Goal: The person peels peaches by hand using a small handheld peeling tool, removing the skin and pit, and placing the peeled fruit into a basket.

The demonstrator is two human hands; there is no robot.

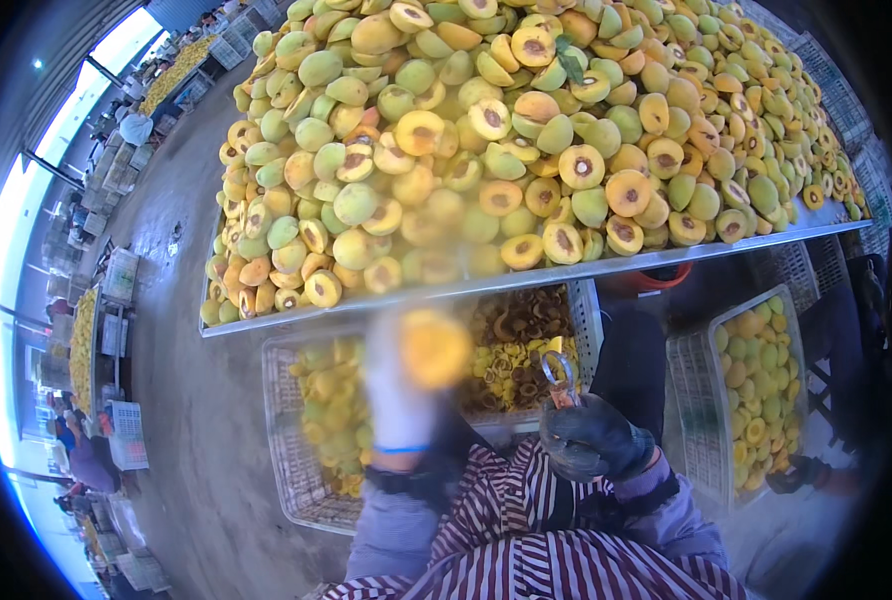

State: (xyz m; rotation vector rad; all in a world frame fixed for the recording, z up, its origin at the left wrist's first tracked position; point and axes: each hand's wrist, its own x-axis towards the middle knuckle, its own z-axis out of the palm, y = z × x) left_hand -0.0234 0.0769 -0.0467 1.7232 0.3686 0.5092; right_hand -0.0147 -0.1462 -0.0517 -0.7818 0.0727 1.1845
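My left hand (395,397), in a white glove, is blurred just below the metal table edge. It holds a halved yellow peach (436,349) with its cut face showing. My right hand (596,441) wears a dark glove and is closed round the handle of a ring-bladed pitting knife (558,369), with the metal loop pointing up. Above both hands, halved peaches (416,133), many with brown pits or pit hollows showing, are heaped on the metal-topped table (536,280). Behind the knife, a plastic crate (587,319) holds dark pits and yellow scraps (517,360).
Left of my knees stands a plastic crate (290,480) of peach pieces, partly hidden by my left arm. Another peach-filled crate (690,420) is at right, near another person's gloved hand (795,474). A red bucket (659,279) sits under the table edge. Other worktables (85,337) line the far left.
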